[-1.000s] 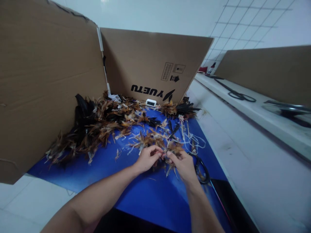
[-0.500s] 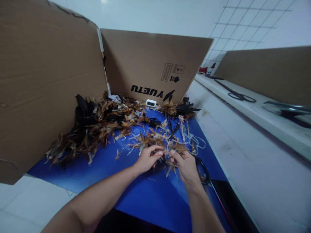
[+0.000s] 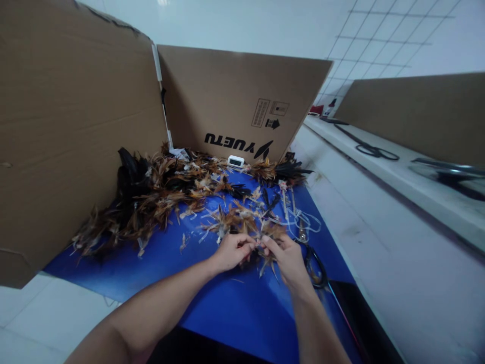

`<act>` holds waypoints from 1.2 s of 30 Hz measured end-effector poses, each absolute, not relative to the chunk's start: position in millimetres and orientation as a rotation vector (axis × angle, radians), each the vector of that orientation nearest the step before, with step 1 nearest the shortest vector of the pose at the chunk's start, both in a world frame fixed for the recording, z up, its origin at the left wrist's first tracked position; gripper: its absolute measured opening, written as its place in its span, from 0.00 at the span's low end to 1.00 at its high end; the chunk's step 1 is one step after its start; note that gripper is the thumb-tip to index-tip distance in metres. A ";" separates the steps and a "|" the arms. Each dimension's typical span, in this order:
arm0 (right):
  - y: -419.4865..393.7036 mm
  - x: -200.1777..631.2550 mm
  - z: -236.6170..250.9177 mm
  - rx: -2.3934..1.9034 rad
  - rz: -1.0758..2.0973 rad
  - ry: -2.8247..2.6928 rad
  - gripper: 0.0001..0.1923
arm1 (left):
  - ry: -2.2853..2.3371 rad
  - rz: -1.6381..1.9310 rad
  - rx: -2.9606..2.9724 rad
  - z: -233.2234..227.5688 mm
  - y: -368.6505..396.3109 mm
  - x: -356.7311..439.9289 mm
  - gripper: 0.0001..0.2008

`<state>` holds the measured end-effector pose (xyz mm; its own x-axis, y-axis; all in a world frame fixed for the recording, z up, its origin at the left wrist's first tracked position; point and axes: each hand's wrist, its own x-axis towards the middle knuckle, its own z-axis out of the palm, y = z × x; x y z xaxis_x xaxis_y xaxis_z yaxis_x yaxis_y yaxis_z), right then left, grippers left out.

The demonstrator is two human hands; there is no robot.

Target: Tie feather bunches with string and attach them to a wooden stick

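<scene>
A small bunch of brown feathers sits between my two hands over the blue mat. My left hand pinches it from the left, my right hand pinches it from the right, fingertips nearly touching. A large heap of brown and black feathers spreads across the mat towards the cardboard wall. Black-handled scissors lie just right of my right hand, beside loose white string.
Tall cardboard sheets stand behind and left of the mat, one printed upside down. A small white device rests at the cardboard's foot. On the right bench lie another pair of scissors and dark feathers before more cardboard.
My hands have drawn slightly closer together on the feather bunch and my left fingers have curled in. Everything else stays where it was.
</scene>
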<state>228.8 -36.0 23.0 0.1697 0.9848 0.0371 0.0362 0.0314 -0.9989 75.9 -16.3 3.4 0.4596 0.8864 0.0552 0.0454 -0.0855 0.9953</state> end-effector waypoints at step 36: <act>-45.1 299.6 18.2 -2.732 0.163 -1.492 0.20 | 0.694 1.166 0.784 5.6 2.2 68.5 0.15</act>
<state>299.6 -45.1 18.2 0.5365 0.8401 -0.0802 0.8375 -0.5417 -0.0713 68.5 2.2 5.6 0.2526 0.9649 -0.0720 -0.5233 0.1989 0.8286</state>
